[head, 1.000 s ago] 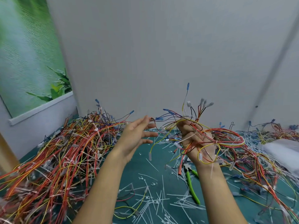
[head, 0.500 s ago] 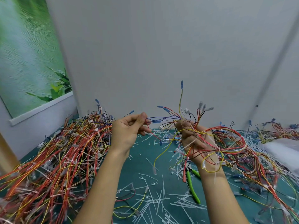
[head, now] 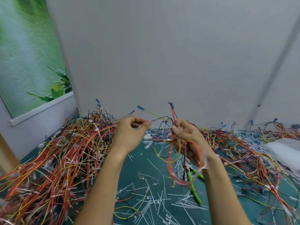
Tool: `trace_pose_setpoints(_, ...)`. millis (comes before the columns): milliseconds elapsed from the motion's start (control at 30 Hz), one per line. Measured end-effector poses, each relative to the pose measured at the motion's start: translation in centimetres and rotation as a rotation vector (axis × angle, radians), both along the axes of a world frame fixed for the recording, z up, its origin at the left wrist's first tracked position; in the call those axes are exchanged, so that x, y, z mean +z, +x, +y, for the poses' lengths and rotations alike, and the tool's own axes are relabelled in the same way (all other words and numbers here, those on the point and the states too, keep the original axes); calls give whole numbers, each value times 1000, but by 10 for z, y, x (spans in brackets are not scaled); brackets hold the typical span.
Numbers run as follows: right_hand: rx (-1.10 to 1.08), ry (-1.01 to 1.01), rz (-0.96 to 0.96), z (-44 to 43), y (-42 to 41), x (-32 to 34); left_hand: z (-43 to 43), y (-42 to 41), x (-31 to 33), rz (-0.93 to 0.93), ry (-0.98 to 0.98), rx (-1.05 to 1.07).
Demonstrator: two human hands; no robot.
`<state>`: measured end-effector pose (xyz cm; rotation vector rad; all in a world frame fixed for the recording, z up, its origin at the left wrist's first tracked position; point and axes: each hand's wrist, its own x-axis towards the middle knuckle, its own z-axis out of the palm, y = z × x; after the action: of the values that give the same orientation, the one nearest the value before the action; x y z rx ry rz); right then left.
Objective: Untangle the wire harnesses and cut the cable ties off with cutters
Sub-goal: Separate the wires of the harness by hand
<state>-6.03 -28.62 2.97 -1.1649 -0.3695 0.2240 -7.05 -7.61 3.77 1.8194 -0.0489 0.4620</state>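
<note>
Wire harness (head: 200, 153) hangs in loose red and yellow loops from the right hand (head: 186, 137), whose fingers curl round its bunched strands. Just beside it, the left hand (head: 129, 135) seems to pinch one thin strand, though blur hides the contact. Green-handled cutters (head: 194, 189) lie below the right wrist among cut cable ties (head: 154, 200). A harness pile (head: 56, 159) spreads left of the left arm.

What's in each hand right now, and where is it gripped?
Right hand grips a small wire harness at its bunched middle, loops hanging below. Left hand seems to pinch one thin wire near its end; blurred.
</note>
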Motion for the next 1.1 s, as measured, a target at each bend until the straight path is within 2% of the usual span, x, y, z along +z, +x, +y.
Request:
trace_pose_setpoints(133, -97, -87, -184, 6, -14, -2, 4, -6, 4, 93, 91, -72)
trace_pose_setpoints(300, -209, -230, -269, 9, -19, 2, 9, -14, 10, 89, 80, -365)
trace_pose_setpoints(367, -246, -279, -279, 11, -20, 4, 4, -15, 9, 89, 74, -423)
trace_pose_setpoints(533, -245, -288, -292, 13, -24, 7, -7, -12, 4, 141, -67, -352)
trace_pose_setpoints(700, -224, -305, -270, 13, -24, 8, -11, -10, 2, 169, -139, -406)
trace_pose_setpoints(900, -206, -290, -282, 9, -24, 10, -13, -9, 1, 81, -214, -456)
trace_pose_setpoints(1100, -143, -141, -175, 10, -18, 6, -15, -8, 1, 5, -280, -459)
